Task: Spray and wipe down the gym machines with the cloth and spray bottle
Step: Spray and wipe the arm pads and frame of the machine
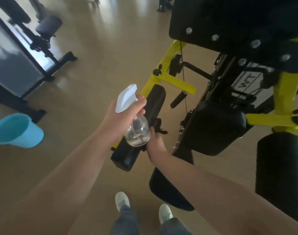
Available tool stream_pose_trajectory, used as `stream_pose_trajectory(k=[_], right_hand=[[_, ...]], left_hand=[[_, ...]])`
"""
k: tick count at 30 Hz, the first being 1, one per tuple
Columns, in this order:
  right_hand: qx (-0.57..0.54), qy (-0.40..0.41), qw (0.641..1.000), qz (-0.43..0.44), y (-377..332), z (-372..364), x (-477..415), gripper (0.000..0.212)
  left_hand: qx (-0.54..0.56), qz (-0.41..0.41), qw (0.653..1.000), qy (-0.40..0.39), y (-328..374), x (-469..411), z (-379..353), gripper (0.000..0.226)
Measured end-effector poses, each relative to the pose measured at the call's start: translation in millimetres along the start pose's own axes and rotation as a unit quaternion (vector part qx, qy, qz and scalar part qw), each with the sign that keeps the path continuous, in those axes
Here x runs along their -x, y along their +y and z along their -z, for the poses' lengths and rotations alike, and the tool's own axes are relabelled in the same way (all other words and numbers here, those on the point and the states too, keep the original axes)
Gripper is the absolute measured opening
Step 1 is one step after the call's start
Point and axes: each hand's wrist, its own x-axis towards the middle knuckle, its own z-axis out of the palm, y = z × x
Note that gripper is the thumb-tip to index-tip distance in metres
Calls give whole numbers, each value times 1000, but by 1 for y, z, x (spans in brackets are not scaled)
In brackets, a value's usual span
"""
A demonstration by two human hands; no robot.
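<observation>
left grip [121,119] curled round clear spray bottle [136,132] above long black pad [155,100], right grip [155,144] holding dark cloth [157,124] against that pad, yellow machine frame [162,65] alongside, blue cup [17,131] at far left

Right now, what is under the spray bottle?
A long black pad of the yellow machine, and the right hand holding a dark cloth on it. The spray bottle hides part of both.
</observation>
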Motion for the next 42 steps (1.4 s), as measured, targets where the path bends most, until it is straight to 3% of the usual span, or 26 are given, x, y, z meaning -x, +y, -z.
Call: stream_pose_trajectory(k=[4,8,12,18,22,26,31,35,38,42], right_hand=[[78,-57,983,154,-22,20,8,25],[126,-39,972,196,-57,45,-1,20],[49,-19,989,140,-64,74,-4,33],[54,-22,989,134,-53,94,-14,8],[72,-39,989,124,-44,97,-16,4],[92,-36,984,145,-44,94,-20,6],[83,4,987,134,-50,86,-29,21],[26,15,994,102,-55,68,-37,10],[-50,19,995,86,-56,55,-36,24],[-42,19,995,87,-34,44,-23,30]], left_hand=[[6,12,998,66,-8,41,-21,6],[-26,38,994,99,-34,82,-50,9],[-73,90,987,108,-67,113,-77,17],[-162,146,959,180,-113,131,-95,36],[-138,185,953,198,-124,133,-95,25],[-158,143,958,193,-123,140,-97,30],[-110,85,969,205,-111,138,-93,8],[-111,48,967,225,-107,136,-81,10],[-136,29,967,214,-109,139,-69,7],[-113,36,970,213,-117,147,-59,11]])
